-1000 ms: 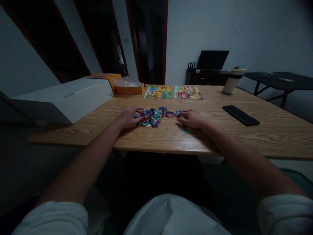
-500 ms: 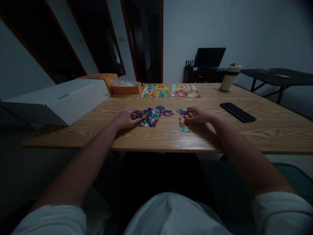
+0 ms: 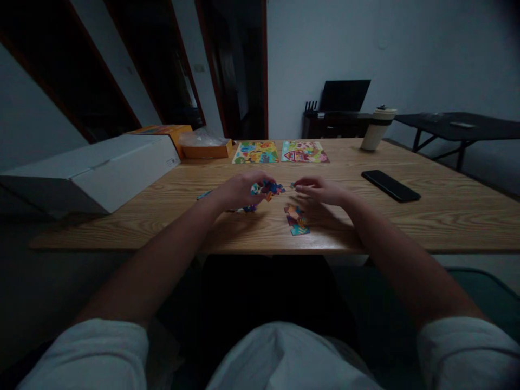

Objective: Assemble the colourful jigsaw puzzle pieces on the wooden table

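Observation:
A pile of small colourful puzzle pieces (image 3: 274,188) lies on the wooden table, much of it hidden under my left hand (image 3: 247,189). That hand arches over the pile with a small orange piece (image 3: 268,197) at its fingertips. My right hand (image 3: 319,189) is to the right of the pile, its thumb and fingers pinched on a small bluish puzzle piece (image 3: 293,186). Nearer the table's front edge, a joined strip of puzzle pieces (image 3: 297,220) in orange, purple and teal lies flat, touched by neither hand.
Two colourful picture sheets (image 3: 257,152) (image 3: 305,151) lie at the back. A white box (image 3: 122,168) and an orange tray (image 3: 207,150) holding clear plastic are at the left. To the right are a black phone (image 3: 390,186) and a lidded cup (image 3: 377,130).
My left hand has moved right across the pile. My right hand has shifted slightly left and away from the joined strip, which now lies nearer the front edge.

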Action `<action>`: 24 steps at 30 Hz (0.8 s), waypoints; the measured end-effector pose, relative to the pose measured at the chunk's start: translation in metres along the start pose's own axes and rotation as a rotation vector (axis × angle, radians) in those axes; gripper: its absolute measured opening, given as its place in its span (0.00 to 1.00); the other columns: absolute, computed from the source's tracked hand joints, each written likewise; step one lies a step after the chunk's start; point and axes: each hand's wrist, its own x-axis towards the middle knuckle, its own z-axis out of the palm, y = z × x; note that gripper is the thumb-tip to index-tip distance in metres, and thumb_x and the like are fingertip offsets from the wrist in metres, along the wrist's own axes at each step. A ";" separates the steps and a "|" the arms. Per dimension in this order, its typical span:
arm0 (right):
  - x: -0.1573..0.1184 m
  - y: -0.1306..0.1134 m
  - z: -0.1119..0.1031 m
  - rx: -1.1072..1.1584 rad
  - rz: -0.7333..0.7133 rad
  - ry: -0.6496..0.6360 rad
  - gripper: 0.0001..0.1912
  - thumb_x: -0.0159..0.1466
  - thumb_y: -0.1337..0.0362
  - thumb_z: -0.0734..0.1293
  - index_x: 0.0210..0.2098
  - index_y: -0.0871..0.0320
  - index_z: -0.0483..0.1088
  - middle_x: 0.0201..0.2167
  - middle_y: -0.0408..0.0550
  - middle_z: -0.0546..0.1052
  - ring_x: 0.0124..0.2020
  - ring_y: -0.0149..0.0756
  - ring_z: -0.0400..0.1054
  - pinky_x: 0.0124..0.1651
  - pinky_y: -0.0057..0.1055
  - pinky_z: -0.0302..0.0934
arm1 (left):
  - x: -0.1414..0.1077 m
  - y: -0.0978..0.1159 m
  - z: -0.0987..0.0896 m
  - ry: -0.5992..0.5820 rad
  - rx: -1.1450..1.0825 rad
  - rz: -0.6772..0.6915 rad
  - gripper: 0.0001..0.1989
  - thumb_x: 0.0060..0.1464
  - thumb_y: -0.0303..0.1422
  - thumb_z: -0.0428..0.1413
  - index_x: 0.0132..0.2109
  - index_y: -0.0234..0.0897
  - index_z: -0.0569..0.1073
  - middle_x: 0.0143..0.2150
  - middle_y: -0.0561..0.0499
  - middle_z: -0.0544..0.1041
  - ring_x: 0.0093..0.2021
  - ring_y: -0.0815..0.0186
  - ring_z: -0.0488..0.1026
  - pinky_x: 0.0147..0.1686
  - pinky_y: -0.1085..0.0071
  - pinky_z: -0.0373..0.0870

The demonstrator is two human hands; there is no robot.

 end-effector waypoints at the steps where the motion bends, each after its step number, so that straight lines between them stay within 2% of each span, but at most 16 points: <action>1: 0.001 0.001 0.000 0.072 0.004 0.008 0.23 0.66 0.47 0.62 0.51 0.54 0.74 0.50 0.53 0.77 0.48 0.44 0.72 0.51 0.42 0.66 | 0.011 0.003 0.008 -0.055 -0.036 0.004 0.19 0.54 0.30 0.58 0.54 0.42 0.73 0.49 0.48 0.78 0.47 0.62 0.75 0.49 0.65 0.70; 3: 0.002 0.002 0.001 0.165 -0.005 -0.018 0.22 0.65 0.48 0.64 0.51 0.54 0.73 0.47 0.52 0.78 0.43 0.41 0.72 0.46 0.39 0.68 | 0.029 0.004 0.025 -0.127 -0.100 -0.002 0.22 0.52 0.27 0.58 0.54 0.42 0.73 0.47 0.50 0.79 0.43 0.64 0.76 0.44 0.67 0.71; 5: 0.004 0.003 0.006 0.186 0.008 -0.057 0.21 0.63 0.50 0.66 0.50 0.54 0.74 0.46 0.50 0.79 0.41 0.40 0.72 0.43 0.36 0.68 | 0.041 -0.002 0.043 -0.148 -0.144 -0.029 0.21 0.51 0.25 0.57 0.53 0.41 0.74 0.43 0.51 0.80 0.38 0.65 0.76 0.39 0.69 0.71; 8: 0.007 0.006 0.014 0.098 0.049 -0.081 0.19 0.63 0.50 0.66 0.47 0.55 0.75 0.40 0.48 0.80 0.37 0.39 0.72 0.38 0.33 0.66 | 0.047 -0.012 0.065 -0.103 -0.165 -0.057 0.18 0.52 0.24 0.56 0.50 0.39 0.75 0.41 0.50 0.80 0.36 0.66 0.76 0.37 0.69 0.71; 10: 0.009 0.008 0.019 0.030 0.053 -0.085 0.19 0.63 0.50 0.65 0.43 0.57 0.76 0.37 0.48 0.80 0.34 0.37 0.71 0.35 0.31 0.63 | 0.045 -0.016 0.074 -0.051 -0.130 -0.038 0.16 0.52 0.25 0.56 0.48 0.38 0.76 0.42 0.49 0.79 0.38 0.64 0.76 0.40 0.68 0.71; 13: 0.013 0.011 0.022 -0.044 0.032 -0.061 0.17 0.63 0.50 0.65 0.38 0.58 0.77 0.35 0.48 0.80 0.31 0.36 0.70 0.33 0.30 0.60 | 0.041 -0.016 0.079 0.015 -0.029 0.034 0.11 0.56 0.27 0.56 0.46 0.37 0.76 0.44 0.46 0.78 0.43 0.62 0.74 0.44 0.67 0.70; 15: 0.014 0.013 0.023 -0.090 0.031 -0.053 0.16 0.63 0.51 0.65 0.37 0.57 0.77 0.33 0.47 0.80 0.30 0.35 0.70 0.32 0.29 0.59 | 0.041 -0.013 0.080 0.014 0.027 0.061 0.09 0.58 0.29 0.56 0.45 0.38 0.76 0.45 0.46 0.77 0.44 0.61 0.74 0.46 0.65 0.69; 19: 0.014 0.015 0.021 -0.130 0.050 -0.067 0.13 0.63 0.54 0.66 0.34 0.57 0.76 0.30 0.47 0.79 0.28 0.34 0.68 0.30 0.30 0.57 | 0.041 -0.011 0.079 -0.051 0.109 0.058 0.08 0.60 0.32 0.55 0.43 0.39 0.77 0.45 0.45 0.77 0.43 0.60 0.74 0.45 0.64 0.69; 24: 0.010 0.012 0.017 -0.190 0.078 -0.066 0.11 0.62 0.57 0.66 0.34 0.57 0.76 0.30 0.48 0.79 0.27 0.34 0.68 0.30 0.31 0.57 | 0.036 -0.013 0.073 -0.138 0.183 0.129 0.10 0.60 0.33 0.56 0.45 0.40 0.80 0.54 0.44 0.76 0.50 0.58 0.73 0.51 0.63 0.66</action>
